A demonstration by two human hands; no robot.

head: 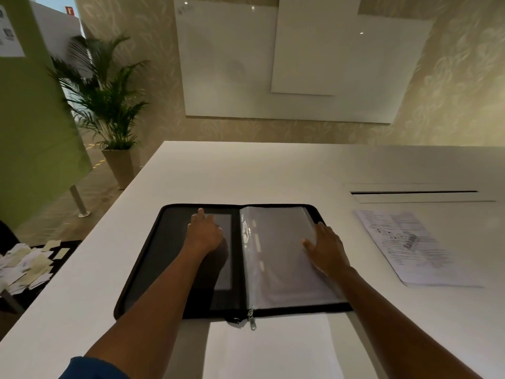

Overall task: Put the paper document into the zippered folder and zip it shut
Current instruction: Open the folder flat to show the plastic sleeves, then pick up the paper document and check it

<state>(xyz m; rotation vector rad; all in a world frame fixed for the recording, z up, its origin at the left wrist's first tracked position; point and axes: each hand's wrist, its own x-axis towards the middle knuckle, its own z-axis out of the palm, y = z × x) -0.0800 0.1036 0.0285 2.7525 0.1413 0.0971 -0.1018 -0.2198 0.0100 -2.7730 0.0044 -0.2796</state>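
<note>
A black zippered folder [153,258] lies open flat on the white worktop [246,170], its spine running away from the person. The left hand [205,231] rests palm down on the clear pocket of the left inner cover, fingers loosely together and holding nothing. The right hand [326,248] lies flat with fingers spread on the stack of clear plastic sleeves [276,247] that fills the right half, also gripping nothing. The metal zipper pull [251,320] hangs off the near edge at the spine. The printed paper document [410,247] lies on the worktop to the right, apart from the folder.
</note>
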